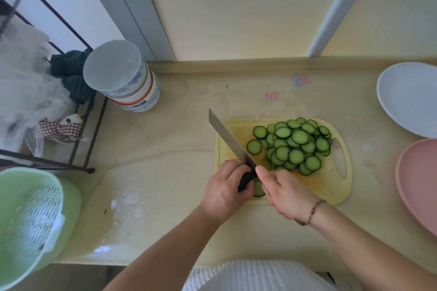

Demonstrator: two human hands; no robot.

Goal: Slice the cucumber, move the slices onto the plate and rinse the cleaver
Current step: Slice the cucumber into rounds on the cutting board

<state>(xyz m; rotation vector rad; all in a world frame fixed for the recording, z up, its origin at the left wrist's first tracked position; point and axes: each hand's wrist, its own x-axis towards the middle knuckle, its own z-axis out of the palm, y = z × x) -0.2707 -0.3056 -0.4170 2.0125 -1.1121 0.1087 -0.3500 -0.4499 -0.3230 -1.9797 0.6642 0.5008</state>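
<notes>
Head view:
Left hand (224, 192): grips cleaver (230, 139) handle.
Right hand (286, 190): pinches cucumber end (259, 188).
Slices (292, 145): heaped on cutting board (331, 186).
White plate (411, 99): well apart.
Advice: probably tuck fingertips back; stub is short.

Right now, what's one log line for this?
left hand: grips cleaver | right hand: on handle | slices: on board

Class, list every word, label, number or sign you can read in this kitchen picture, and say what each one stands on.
No text can be read anywhere.
Pink and blue marks on the countertop: blurred smudges, no legible letters.
Blue patterns on the stacked bowls: decoration, not writing.
Cleaver, cutting board, white plate, pink plate: no visible label.
</notes>
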